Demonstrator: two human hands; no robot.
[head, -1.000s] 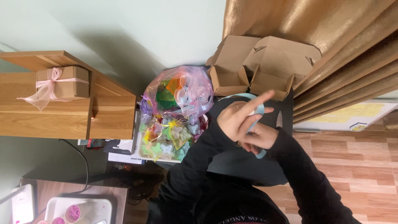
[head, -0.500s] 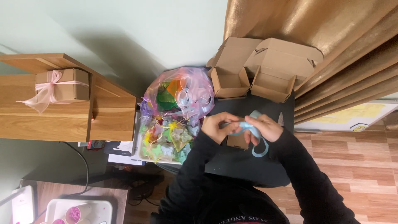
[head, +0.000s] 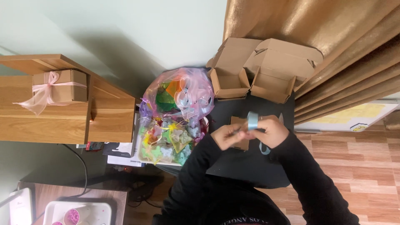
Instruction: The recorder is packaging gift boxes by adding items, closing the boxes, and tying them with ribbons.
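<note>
My left hand [head: 228, 136] and my right hand [head: 271, 130] meet over a black table [head: 250, 166]. Both pinch a light blue ribbon [head: 252, 120], which loops up between them and hangs down below the right wrist. Beneath the hands lies a small brown cardboard box [head: 239, 125], mostly covered by them. Both arms wear black sleeves.
Two open cardboard boxes [head: 258, 68] stand at the table's far edge by a gold curtain [head: 333, 37]. A clear bag of ribbons [head: 183, 93] and a tray of coloured pouches [head: 166, 143] lie left. A ribbon-tied box [head: 58, 86] sits on a wooden shelf [head: 54, 121].
My left hand came down from a raised position and joined the right. Both hands now hold the ribbon upright as a loop over the small box.
</note>
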